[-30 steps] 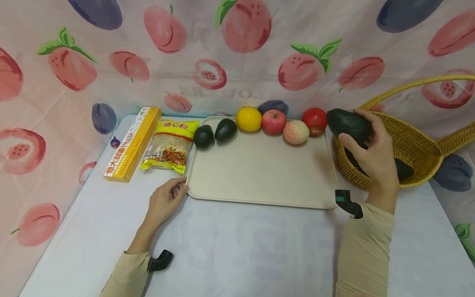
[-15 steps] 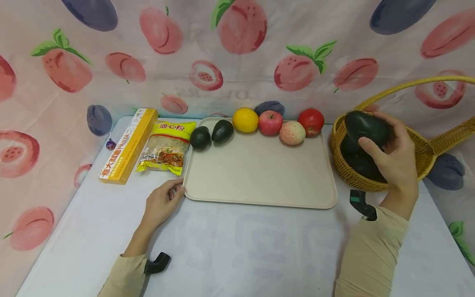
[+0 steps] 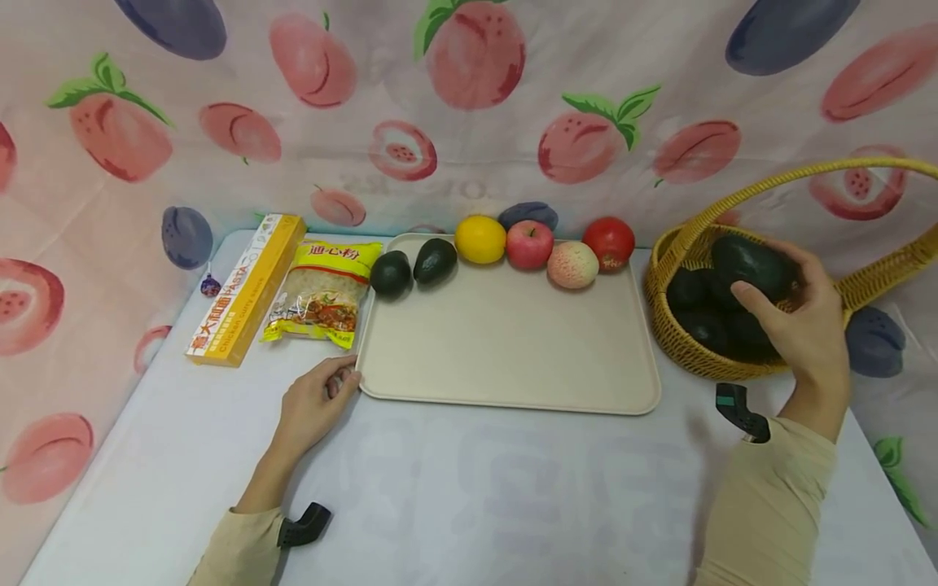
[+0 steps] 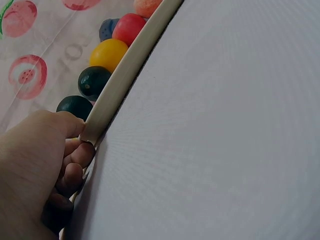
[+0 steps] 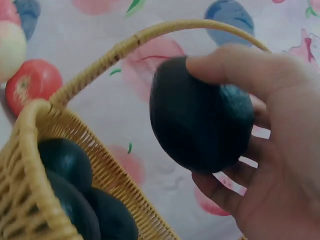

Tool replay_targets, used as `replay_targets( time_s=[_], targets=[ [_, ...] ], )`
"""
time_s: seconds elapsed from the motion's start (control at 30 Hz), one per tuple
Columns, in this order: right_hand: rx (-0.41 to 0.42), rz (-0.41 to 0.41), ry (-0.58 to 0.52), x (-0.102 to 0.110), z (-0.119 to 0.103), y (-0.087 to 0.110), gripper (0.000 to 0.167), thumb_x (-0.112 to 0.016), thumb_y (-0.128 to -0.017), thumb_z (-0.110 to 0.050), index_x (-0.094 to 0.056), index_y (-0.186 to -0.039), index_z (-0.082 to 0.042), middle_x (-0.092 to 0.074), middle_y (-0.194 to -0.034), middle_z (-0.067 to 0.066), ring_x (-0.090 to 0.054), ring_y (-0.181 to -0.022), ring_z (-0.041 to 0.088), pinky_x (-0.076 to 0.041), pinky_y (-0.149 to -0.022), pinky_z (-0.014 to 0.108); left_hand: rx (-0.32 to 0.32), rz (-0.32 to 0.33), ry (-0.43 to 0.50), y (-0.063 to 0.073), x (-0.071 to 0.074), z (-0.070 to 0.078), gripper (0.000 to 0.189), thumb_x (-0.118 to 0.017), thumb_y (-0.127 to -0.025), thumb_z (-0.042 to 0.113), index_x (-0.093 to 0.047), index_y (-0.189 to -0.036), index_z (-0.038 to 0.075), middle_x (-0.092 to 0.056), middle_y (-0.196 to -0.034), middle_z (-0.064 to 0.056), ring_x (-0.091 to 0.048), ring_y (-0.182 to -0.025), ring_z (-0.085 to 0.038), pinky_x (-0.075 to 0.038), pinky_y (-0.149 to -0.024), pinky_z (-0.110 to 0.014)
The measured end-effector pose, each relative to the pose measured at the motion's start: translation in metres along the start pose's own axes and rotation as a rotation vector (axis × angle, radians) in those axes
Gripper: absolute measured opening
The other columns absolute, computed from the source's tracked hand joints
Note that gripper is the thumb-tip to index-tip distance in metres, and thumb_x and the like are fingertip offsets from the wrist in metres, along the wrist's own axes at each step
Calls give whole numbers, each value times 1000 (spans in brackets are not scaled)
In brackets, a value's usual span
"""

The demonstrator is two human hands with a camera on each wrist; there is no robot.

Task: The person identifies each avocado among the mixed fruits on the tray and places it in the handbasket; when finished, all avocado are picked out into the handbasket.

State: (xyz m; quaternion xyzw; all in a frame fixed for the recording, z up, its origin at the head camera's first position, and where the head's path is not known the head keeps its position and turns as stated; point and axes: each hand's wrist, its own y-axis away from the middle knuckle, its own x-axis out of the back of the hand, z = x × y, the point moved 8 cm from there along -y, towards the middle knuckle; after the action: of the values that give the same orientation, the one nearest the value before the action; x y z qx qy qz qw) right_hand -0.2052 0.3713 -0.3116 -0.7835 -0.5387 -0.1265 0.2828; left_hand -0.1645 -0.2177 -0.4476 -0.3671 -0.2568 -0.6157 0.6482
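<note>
Sleeves nearest the lens, tan, each w/ a black wrist camera. And the hands?

— L hand is next up: fingers curled at the L rim of a cream tray, holding its edge nr the close corner. R hand, farther fwd, grips a dark-green avocado, thumb one side, fingers wrapped round the other.

— Loc. of that avocado, pls?

— Over a yellow wicker basket, apart from the other avocados inside (several; exact no. hard to tell behind R hand).

— How would it handle?

— Prob. firm and fairly light, a one-hand load; real or model, can't tell. Skin has a sheen, so maybe a bit slippery. Best hold is round the fat middle, thumb opp. fingers, as R hand has it. Go easy on the squeeze, in case it's ripe and bruises. Tray looks thin, stiff; rim is the place to pinch.

— Beyond?

— L of tray, a macaroni bag, then a pasta box. Along tray's far side, L to R: two avocados, lemon, apple, speckled peach, tomato. Behind all, fruit-print cloth.
</note>
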Motion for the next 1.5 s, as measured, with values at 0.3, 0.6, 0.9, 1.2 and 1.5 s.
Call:
replay_targets(
  time_s=[0.3, 0.6, 0.9, 1.2, 1.5],
  targets=[
    [-128, -101, 169, 13, 28, -7, 64, -70, -84, -25, -40, -141, -29, -44, -116, -17, -43, -85, -3, -36, -66, 4, -9, -26, -2, -1, -1, 3, 30, -61, -91, 31, -65, -117, 15, -58, -79, 4, -45, -64, -9, -33, -53, -23],
    [-234, -194, 344, 19, 50, -18, 75, -60, -87, -45, -24, -150, -24, -21, -153, 20, -26, -130, 41, -26, -105, 62, -11, -13, 11, 0, 0, 2, 32, -60, -92, 31, -65, -118, 13, -59, -81, 4, -45, -65, -8, -33, -53, -23],
    [-221, -298, 467, 22, 68, -30, 83, -55, -89, -49, -20, -149, -2, -25, -145, 35, -27, -125, 55, -20, -101, 69, -7, -13, 13, 1, 1, 1, 30, -61, -91, 31, -65, -117, 15, -58, -79, 5, -46, -65, -9, -34, -54, -23],
    [-192, -326, 544, 29, 83, -34, 78, -53, -91, -44, -26, -142, 9, -34, -131, 39, -31, -117, 56, -23, -98, 70, -13, -29, 6, -4, -1, 2, 31, -59, -92, 33, -64, -118, 15, -57, -79, 4, -45, -65, -9, -33, -54, -23],
    [-251, -369, 583, 27, 103, -34, 84, -50, -91, -51, -20, -145, 6, -30, -137, 40, -26, -120, 59, -20, -97, 70, 3, -23, 11, -2, -1, 0, 31, -60, -92, 31, -65, -118, 15, -57, -79, 3, -45, -66, -10, -33, -55, -24]
  ],
)
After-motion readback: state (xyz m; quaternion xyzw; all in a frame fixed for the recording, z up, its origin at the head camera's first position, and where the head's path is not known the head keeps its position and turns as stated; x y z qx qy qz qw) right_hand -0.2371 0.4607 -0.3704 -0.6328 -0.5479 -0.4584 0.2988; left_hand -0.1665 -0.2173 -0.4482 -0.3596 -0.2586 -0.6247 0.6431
